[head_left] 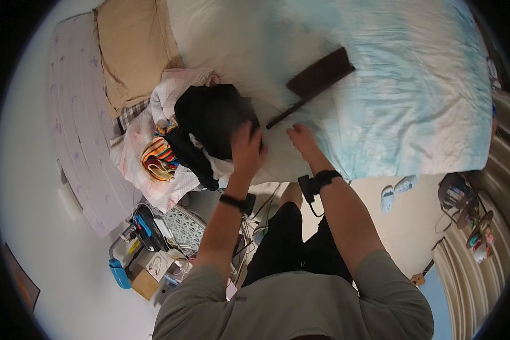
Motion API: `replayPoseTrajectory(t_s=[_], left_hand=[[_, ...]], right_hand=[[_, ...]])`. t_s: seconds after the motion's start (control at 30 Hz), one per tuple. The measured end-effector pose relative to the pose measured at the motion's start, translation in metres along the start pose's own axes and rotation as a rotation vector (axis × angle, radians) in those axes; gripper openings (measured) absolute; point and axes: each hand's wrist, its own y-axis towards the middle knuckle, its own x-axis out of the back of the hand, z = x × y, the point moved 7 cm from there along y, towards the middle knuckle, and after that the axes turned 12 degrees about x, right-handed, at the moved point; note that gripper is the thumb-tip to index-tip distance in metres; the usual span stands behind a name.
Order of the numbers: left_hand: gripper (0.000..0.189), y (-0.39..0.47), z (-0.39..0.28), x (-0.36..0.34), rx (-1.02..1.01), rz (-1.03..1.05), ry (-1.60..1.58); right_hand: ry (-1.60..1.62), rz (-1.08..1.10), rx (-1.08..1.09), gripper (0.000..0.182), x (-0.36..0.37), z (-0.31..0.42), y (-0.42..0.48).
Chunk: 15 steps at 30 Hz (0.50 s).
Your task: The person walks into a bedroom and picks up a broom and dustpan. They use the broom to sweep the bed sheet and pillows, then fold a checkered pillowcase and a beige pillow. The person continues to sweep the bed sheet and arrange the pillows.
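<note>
My left hand (pixel 248 146) is over the near right edge of a bunched black garment (pixel 214 114), fingers apart. Blur hides how firmly it touches the cloth. A little to the right, my right hand (pixel 304 140) hovers over the bed sheet (pixel 276 157) with nothing visible in it and its fingers loosely bent. Just beyond it lies a dark brown bed brush (pixel 321 74); its thin handle points towards me and ends short of both hands. Under and beside the black garment are a pink-and-white checked cloth (pixel 129 155) and a striped multicoloured cloth (pixel 157 155).
A tan pillow (pixel 134 51) rests by the padded lilac headboard (pixel 83 127). A blue-and-white quilt (pixel 408 97) covers the bed's right side. Below left, a cluttered bedside surface holds a blue lamp (pixel 120 274) and a cardboard box (pixel 144 284). Light slippers (pixel 388 199) lie on the floor.
</note>
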Motion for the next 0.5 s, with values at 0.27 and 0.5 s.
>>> replayPoseTrajectory(t_s=[0.27,0.5], left_hand=[[0.031,-0.08,0.169,-0.074,-0.308,0.144,0.367],[0.03,-0.023,0.052,-0.052,-0.081,0.433,0.359]], right_hand=[[-0.02,-0.288,-0.137,0.033,-0.002,0.026,0.058],[-0.088,-0.217,0.422,0.028,-0.029,0.152,0.033]])
